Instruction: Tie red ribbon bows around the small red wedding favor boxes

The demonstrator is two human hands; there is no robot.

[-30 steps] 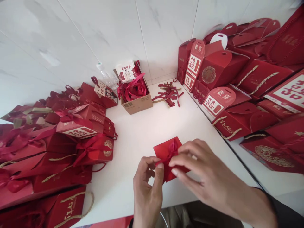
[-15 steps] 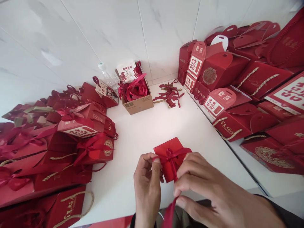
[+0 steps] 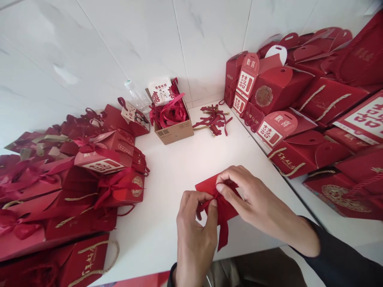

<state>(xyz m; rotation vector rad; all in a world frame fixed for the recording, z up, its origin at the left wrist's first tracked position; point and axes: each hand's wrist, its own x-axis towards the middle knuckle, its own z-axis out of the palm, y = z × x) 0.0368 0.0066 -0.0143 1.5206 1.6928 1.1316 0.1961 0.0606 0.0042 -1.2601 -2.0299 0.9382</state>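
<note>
On the white table (image 3: 155, 175) lies a small red box (image 3: 206, 183) with a dark red ribbon (image 3: 223, 236) tied over its top. One ribbon tail hangs down past the box's near edge. My left hand (image 3: 196, 227) pinches the ribbon at the left of the knot, thumb and forefinger closed on it. From the right, my right hand (image 3: 251, 195) reaches over the box, its thumb and forefinger closed on the ribbon near the knot. The fingers partly hide the knot and the box's right side.
A cardboard box (image 3: 175, 133) of ribbons stands near the wall, beside a pile of ribbon pieces (image 3: 214, 119). Red gift boxes are stacked at the left (image 3: 72, 175) and right (image 3: 284, 87). A clear plastic bottle (image 3: 136, 95) stands behind the left stack.
My right hand has let go of the lower ribbon tail and moved up and over to the knot. My left hand has shifted slightly right. The tail now hangs loose, and the box has turned somewhat.
</note>
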